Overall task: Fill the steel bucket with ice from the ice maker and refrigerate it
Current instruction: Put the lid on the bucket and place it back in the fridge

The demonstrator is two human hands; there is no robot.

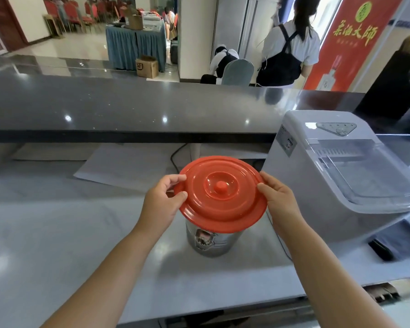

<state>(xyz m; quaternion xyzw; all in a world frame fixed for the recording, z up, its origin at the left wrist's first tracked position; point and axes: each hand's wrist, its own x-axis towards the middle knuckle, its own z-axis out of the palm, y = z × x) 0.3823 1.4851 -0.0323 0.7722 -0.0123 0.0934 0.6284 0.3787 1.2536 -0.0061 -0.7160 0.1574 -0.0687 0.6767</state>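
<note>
A round red plastic lid (220, 194) with a small knob in its middle is tilted over the steel bucket (211, 240), hiding the bucket's mouth. My left hand (162, 200) pinches the lid's left rim between thumb and fingers. My right hand (278, 197) holds the right rim, fingers curled under the edge. The bucket stands on the grey worktop (57, 245), with a torn label on its side. The white ice maker (341, 171) sits just to the right, its clear lid closed.
A raised dark counter (128, 107) runs across behind the worktop. A black cable (175, 155) trails behind the bucket. A dark object (380, 250) lies by the ice maker's base. Two people are at a steel fridge (242, 27) beyond the counter.
</note>
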